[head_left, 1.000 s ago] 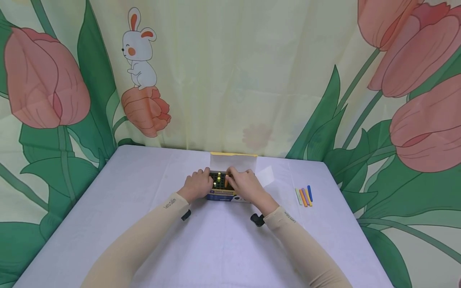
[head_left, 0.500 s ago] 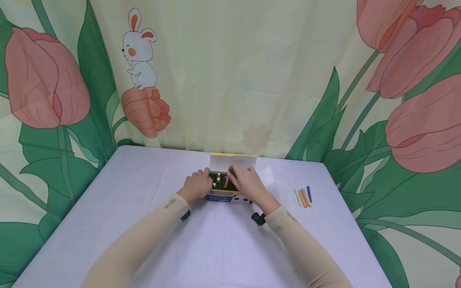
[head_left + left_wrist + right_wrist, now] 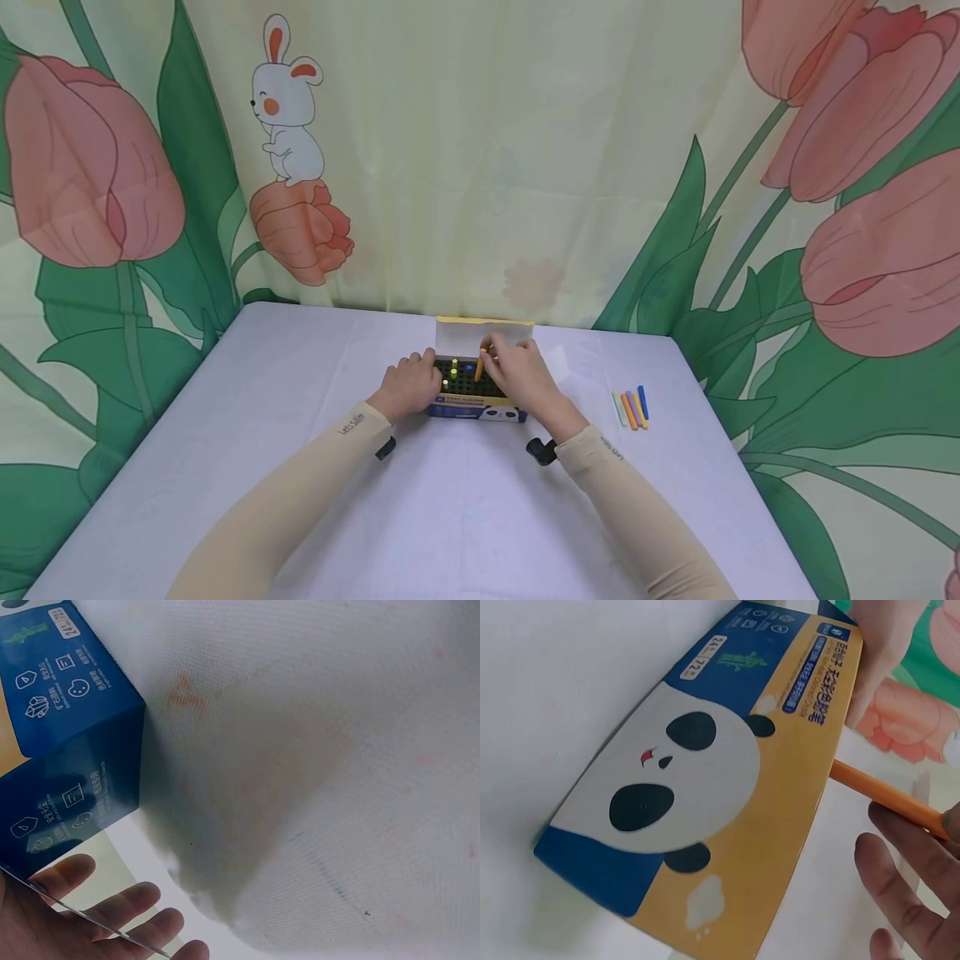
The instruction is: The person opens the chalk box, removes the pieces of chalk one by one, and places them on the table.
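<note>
A blue and yellow chalk box (image 3: 465,410) with a panda on its front stands open on the table, its black holed insert (image 3: 491,388) facing up. My left hand (image 3: 410,386) grips the box's left end; in the left wrist view its fingers (image 3: 124,898) lie beside the end panel. Between thumb and fingers, my right hand (image 3: 527,379) pinches an orange chalk stick (image 3: 479,367), tilted over the insert. The right wrist view shows the orange stick's lower end hidden behind the box front. A blue chalk (image 3: 469,368) and a few yellow and whitish tips show in the holes.
The box's raised lid flap (image 3: 468,336) stands at the back. Several loose chalks (image 3: 629,412) in green, orange, purple, yellow and blue lie on the table to the right. A white sheet (image 3: 557,365) lies behind my right hand. A printed curtain (image 3: 450,167) hangs behind the table.
My right hand has risen and shifted slightly right with the orange chalk, which shows more of its length above the insert. The blue chalk tip is now uncovered. My left hand stays at the box.
</note>
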Demonstrator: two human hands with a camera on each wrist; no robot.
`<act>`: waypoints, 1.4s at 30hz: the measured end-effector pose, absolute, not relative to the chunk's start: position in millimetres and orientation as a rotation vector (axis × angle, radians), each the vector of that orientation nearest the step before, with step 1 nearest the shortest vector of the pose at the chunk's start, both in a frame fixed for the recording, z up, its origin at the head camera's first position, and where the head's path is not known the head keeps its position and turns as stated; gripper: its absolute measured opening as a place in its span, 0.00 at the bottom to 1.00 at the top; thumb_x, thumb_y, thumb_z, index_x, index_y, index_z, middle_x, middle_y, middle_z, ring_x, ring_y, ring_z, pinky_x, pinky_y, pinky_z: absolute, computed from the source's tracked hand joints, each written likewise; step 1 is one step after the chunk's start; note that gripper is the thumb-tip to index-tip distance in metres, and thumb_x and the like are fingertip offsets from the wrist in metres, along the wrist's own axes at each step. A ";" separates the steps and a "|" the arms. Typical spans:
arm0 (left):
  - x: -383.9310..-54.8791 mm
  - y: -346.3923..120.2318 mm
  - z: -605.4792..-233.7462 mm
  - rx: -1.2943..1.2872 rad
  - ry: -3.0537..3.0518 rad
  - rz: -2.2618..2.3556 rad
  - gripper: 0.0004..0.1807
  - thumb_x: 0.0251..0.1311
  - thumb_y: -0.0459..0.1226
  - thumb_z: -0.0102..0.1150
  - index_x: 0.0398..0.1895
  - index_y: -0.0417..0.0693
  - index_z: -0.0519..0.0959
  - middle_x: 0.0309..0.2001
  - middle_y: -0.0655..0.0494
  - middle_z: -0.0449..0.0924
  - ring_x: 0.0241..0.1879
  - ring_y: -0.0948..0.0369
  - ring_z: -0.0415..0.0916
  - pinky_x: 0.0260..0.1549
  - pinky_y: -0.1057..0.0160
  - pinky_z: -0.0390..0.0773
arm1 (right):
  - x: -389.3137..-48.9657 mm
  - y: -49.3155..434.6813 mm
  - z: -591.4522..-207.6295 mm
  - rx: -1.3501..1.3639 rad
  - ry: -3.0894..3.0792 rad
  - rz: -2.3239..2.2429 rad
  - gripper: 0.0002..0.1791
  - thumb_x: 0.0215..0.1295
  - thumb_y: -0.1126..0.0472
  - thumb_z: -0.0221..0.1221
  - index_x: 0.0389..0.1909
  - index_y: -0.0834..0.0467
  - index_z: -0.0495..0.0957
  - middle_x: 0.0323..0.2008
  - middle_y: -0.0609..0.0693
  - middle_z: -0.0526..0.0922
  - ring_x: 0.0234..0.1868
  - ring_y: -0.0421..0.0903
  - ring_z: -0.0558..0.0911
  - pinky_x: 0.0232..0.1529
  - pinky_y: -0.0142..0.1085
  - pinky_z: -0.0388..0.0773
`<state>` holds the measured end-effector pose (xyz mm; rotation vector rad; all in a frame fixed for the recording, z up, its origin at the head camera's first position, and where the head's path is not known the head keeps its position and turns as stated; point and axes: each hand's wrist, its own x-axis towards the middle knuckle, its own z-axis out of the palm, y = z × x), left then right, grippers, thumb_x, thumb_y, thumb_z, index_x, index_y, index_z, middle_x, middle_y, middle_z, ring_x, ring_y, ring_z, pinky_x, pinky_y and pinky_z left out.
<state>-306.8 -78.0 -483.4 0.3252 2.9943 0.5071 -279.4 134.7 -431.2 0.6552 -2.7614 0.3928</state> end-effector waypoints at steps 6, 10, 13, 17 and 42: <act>-307.0 -77.6 -484.4 0.323 2.994 0.507 0.25 0.75 0.43 0.29 0.62 0.39 0.70 0.47 0.40 0.77 0.46 0.44 0.77 0.52 0.38 0.78 | -282.5 140.7 -429.3 0.617 -2.711 0.364 0.11 0.82 0.54 0.51 0.54 0.55 0.76 0.29 0.43 0.89 0.25 0.41 0.83 0.60 0.56 0.74; -306.0 -78.0 -483.9 0.328 2.996 0.512 0.24 0.75 0.43 0.29 0.61 0.39 0.70 0.47 0.40 0.77 0.46 0.44 0.77 0.51 0.38 0.78 | -283.8 144.6 -427.6 0.585 -2.687 0.376 0.11 0.81 0.55 0.51 0.55 0.56 0.76 0.33 0.44 0.90 0.29 0.42 0.85 0.60 0.57 0.73; -305.7 -78.2 -484.3 0.335 3.000 0.511 0.24 0.75 0.43 0.29 0.61 0.39 0.70 0.46 0.40 0.77 0.44 0.45 0.77 0.50 0.39 0.79 | -283.7 147.7 -425.9 0.563 -2.674 0.389 0.11 0.81 0.56 0.52 0.55 0.56 0.77 0.34 0.45 0.90 0.30 0.43 0.86 0.60 0.58 0.72; -305.8 -78.3 -485.0 0.330 3.001 0.510 0.24 0.75 0.43 0.29 0.61 0.39 0.70 0.46 0.41 0.77 0.44 0.45 0.77 0.50 0.39 0.79 | -284.9 151.1 -424.2 0.548 -2.662 0.368 0.12 0.81 0.55 0.52 0.54 0.56 0.77 0.35 0.45 0.89 0.28 0.42 0.85 0.59 0.57 0.71; -307.1 -78.7 -485.3 0.334 2.990 0.512 0.25 0.76 0.44 0.29 0.64 0.40 0.69 0.47 0.41 0.77 0.46 0.45 0.77 0.52 0.39 0.78 | -290.3 190.2 -414.0 0.420 -2.660 0.432 0.11 0.80 0.53 0.54 0.52 0.53 0.80 0.26 0.43 0.87 0.26 0.43 0.83 0.62 0.58 0.65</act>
